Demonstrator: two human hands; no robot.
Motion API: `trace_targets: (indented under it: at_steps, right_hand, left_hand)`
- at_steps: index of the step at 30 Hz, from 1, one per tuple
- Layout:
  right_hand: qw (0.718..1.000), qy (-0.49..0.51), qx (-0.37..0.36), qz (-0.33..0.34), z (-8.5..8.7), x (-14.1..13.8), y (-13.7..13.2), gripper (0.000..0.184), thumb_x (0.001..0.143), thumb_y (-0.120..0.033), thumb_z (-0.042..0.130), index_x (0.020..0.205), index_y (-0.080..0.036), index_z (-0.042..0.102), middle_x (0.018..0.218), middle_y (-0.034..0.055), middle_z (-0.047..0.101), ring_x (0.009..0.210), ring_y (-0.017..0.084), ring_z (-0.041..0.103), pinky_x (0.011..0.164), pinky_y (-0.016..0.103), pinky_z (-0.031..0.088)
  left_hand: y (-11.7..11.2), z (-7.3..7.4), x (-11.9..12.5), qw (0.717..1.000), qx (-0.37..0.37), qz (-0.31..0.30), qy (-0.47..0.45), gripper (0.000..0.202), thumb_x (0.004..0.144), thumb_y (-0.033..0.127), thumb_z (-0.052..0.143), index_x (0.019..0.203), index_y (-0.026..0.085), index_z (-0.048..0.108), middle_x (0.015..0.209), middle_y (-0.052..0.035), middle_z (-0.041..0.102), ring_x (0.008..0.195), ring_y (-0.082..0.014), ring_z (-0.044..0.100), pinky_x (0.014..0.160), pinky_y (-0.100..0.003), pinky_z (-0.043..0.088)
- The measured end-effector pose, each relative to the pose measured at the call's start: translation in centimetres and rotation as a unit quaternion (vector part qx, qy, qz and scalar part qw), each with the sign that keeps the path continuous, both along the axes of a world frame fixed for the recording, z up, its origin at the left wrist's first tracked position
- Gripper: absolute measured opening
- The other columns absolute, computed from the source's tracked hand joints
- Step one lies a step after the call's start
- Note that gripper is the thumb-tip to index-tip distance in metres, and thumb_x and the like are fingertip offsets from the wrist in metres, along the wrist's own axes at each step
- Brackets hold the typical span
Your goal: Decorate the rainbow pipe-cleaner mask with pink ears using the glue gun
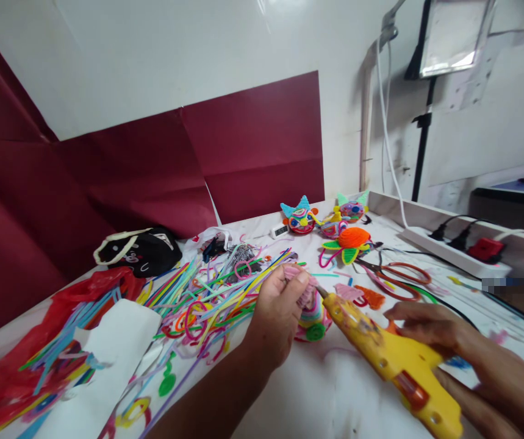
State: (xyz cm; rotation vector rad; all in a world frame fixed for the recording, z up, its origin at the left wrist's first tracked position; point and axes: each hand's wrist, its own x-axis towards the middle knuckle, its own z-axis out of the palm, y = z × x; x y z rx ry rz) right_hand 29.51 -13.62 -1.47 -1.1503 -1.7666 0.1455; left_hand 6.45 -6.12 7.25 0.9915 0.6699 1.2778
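My left hand [276, 317] is closed around a small multicoloured pipe-cleaner figure [313, 316], pinching a pink fuzzy piece at its top. My right hand [430, 326] grips a yellow hot glue gun [392, 360], whose nozzle tip touches the figure near the pink piece. Both hands hover just above the white table [316, 396], right of the centre. A pink scrap and an orange scrap [371, 297] lie just behind the glue gun.
A heap of coloured pipe cleaners [197, 292] covers the table's left half, with a red plastic bag [83, 292] and white paper [106, 353]. Finished figures [302, 217] stand at the back. Orange-handled scissors [399, 272], a power strip [454, 250] and a black bag [143, 250] lie around.
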Motion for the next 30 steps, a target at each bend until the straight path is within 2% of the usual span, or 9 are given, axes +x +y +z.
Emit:
trace_targets:
  at_steps: [3,6,22,30]
  right_hand:
    - [0.997,-0.072,-0.036,0.014,-1.0,0.7,-0.1,0.030,0.089,-0.041,0.053,0.119,-0.040,0.055,0.126,0.0039,0.064,0.117,0.030,0.063,0.088,0.042,0.059]
    - [0.995,-0.087,-0.045,0.015,-1.6,1.1,-0.3,0.032,0.090,-0.040,0.050,0.122,-0.041,0.051,0.130,0.0044,0.061,0.120,0.031,0.060,0.089,0.044,0.058]
    - [0.996,-0.090,0.028,-0.008,-1.1,0.6,0.1,0.028,0.089,-0.036,0.051,0.118,-0.036,0.054,0.125,0.0075,0.062,0.116,0.033,0.062,0.085,0.042,0.060]
    - [0.995,-0.080,0.057,-0.017,-1.5,0.8,0.7,0.024,0.089,-0.034,0.053,0.113,-0.034,0.053,0.125,0.0050,0.059,0.115,0.026,0.060,0.087,0.034,0.058]
  left_hand:
    - [0.0,0.0,0.0,1.000,0.005,-0.001,0.002,0.025,0.072,0.028,0.078,0.069,0.016,0.056,0.065,0.0024,0.053,0.058,-0.0071,0.045,0.058,-0.019,0.038]
    - [0.0,0.0,0.0,1.000,0.009,-0.005,0.000,0.025,0.072,0.027,0.077,0.069,0.016,0.055,0.064,0.0029,0.053,0.057,-0.0066,0.045,0.057,-0.019,0.038]
    - [0.2,-0.3,-0.1,0.999,0.024,-0.019,0.021,0.022,0.074,0.026,0.073,0.069,0.016,0.054,0.060,0.0030,0.051,0.056,-0.0079,0.045,0.056,-0.021,0.036]
    - [0.1,-0.2,0.0,1.000,0.005,-0.028,0.014,0.023,0.074,0.024,0.073,0.070,0.015,0.053,0.061,0.0040,0.050,0.055,-0.0061,0.043,0.056,-0.019,0.035]
